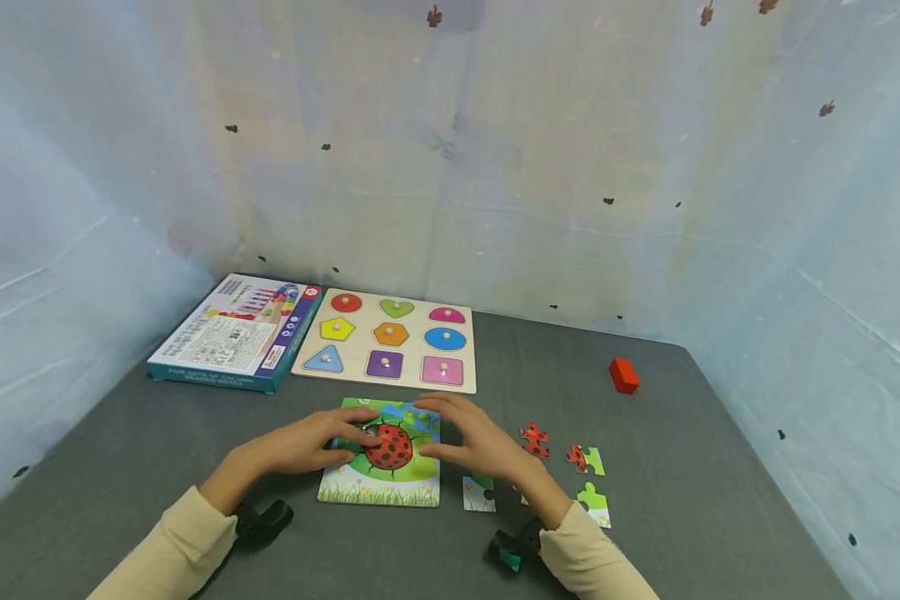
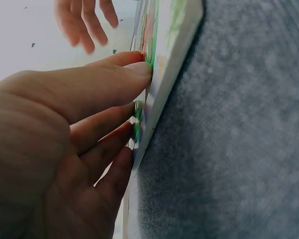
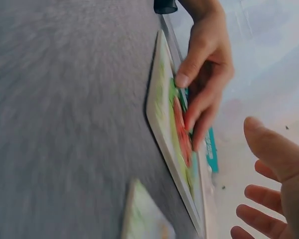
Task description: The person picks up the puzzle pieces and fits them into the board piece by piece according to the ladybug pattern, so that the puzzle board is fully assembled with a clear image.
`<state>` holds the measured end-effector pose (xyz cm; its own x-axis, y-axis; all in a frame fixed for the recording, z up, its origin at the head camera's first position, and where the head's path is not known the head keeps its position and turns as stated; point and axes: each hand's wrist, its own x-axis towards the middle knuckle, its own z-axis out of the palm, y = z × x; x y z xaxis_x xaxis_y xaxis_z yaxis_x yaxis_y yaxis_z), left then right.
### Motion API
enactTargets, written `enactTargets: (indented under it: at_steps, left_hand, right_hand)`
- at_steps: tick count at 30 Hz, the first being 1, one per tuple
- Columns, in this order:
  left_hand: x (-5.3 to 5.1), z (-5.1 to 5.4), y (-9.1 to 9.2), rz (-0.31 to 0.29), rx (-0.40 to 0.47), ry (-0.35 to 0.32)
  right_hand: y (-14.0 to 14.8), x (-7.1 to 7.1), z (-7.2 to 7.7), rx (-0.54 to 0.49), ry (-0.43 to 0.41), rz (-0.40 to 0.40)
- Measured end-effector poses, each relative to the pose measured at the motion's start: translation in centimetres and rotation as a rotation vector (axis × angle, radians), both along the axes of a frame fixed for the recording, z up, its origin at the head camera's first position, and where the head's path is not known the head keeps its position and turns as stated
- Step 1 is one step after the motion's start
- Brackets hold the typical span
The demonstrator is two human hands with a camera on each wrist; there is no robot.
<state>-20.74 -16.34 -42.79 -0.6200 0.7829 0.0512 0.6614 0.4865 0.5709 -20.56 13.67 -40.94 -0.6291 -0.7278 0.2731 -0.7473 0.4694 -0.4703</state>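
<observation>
Touching square green ladybird board (image 1: 393,454), left grip (image 1: 321,441) relaxed; right grip (image 1: 482,442) spread, empty. Sweeping it back could scatter red-green jigsaw pieces (image 1: 595,461).

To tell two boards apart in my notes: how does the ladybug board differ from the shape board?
The ladybug board is smaller than the shape board. The ladybug board shows one big ladybug; the shape board carries nine knobbed shapes. The ladybug board lies nearer the person, touched by the left hand; the shape board lies farther off. Both lie flat on the grey table.
</observation>
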Motion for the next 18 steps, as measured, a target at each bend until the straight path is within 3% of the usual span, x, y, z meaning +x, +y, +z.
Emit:
enactTargets:
  at_steps: [10,18]
  left_hand:
    - [0.0,0.0,0.0,-0.014,0.012,0.012]
    - [0.1,0.1,0.0,-0.021,0.012,0.013]
  right_hand:
    - [4.5,0.7,0.5,-0.058,0.027,-0.131]
    - [7.9,0.9,-0.1,-0.100,0.086,-0.189]
